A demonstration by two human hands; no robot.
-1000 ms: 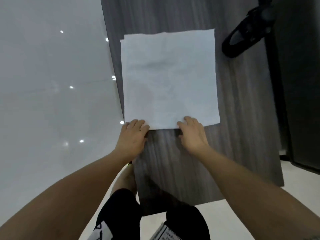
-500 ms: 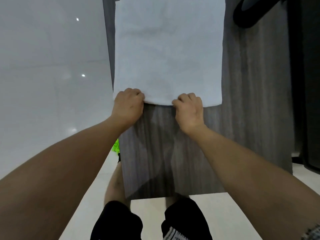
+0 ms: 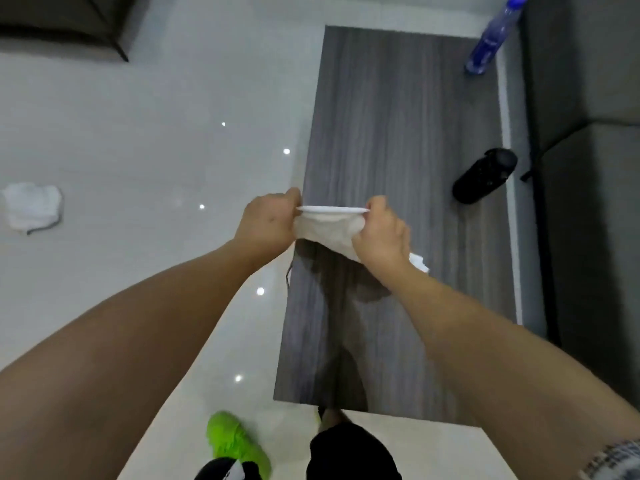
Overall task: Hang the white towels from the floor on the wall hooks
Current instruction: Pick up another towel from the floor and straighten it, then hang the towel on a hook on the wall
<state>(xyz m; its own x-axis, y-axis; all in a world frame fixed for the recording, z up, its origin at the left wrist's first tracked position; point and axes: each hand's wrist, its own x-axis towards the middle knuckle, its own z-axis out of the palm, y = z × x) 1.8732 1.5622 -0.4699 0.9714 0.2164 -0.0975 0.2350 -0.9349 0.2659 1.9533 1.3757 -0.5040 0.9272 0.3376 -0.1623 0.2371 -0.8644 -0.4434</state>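
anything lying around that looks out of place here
A crumpled white towel lies on the tiles at far left. A blue bottle and a black bottle lie on their sides on the grey board.

Grey wood-grain counter [image 3: 398, 150] runs up the middle of the frame. A black bottle [image 3: 485, 176] lies on its side near the right edge, and a blue water bottle [image 3: 493, 34] sits upper right. Bright green slipper [image 3: 235, 441] at the bottom on the glossy white floor [image 3: 138, 140]. Dark furniture [image 3: 62, 22] upper left.
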